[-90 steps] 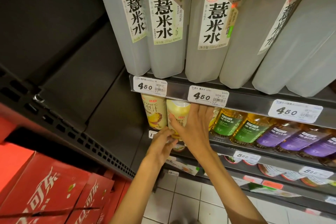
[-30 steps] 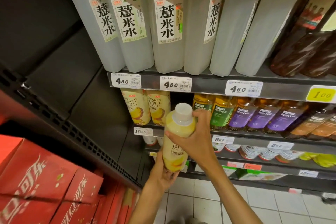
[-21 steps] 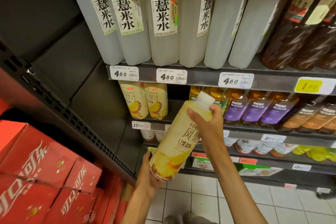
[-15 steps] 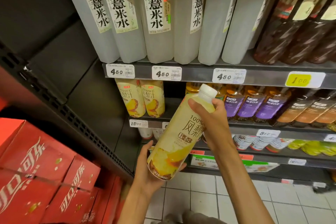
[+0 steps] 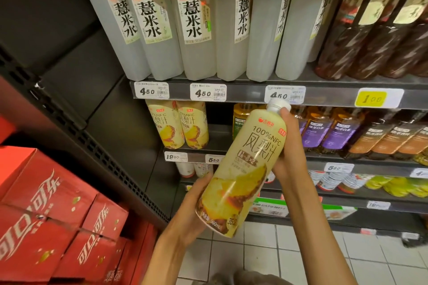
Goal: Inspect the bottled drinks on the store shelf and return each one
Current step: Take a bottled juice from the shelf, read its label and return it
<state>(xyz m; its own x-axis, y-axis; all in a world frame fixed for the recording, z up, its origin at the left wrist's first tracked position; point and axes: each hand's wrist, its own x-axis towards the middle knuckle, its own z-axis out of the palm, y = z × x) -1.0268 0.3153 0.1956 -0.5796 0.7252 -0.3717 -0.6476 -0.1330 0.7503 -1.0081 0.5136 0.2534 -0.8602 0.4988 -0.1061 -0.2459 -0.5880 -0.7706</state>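
Note:
A tall yellow pineapple juice bottle (image 5: 245, 169) with a white cap is held tilted in front of the shelves, label facing me. My left hand (image 5: 196, 201) cups its base from below. My right hand (image 5: 288, 143) grips its upper body near the neck from behind. Two matching pineapple juice bottles (image 5: 177, 124) stand on the middle shelf (image 5: 203, 144), with a gap to their right.
Pale grey rice-water bottles (image 5: 196, 28) fill the shelf above, dark tea bottles (image 5: 379, 28) to their right. Amber and purple-labelled tea bottles (image 5: 335, 129) line the middle shelf. Red cola cartons (image 5: 48, 213) are stacked at lower left. White tiled floor (image 5: 278, 257) lies below.
The bottle came off the middle shelf and was tipped from upright to a slant with its label toward me. My left hand slid under its base.

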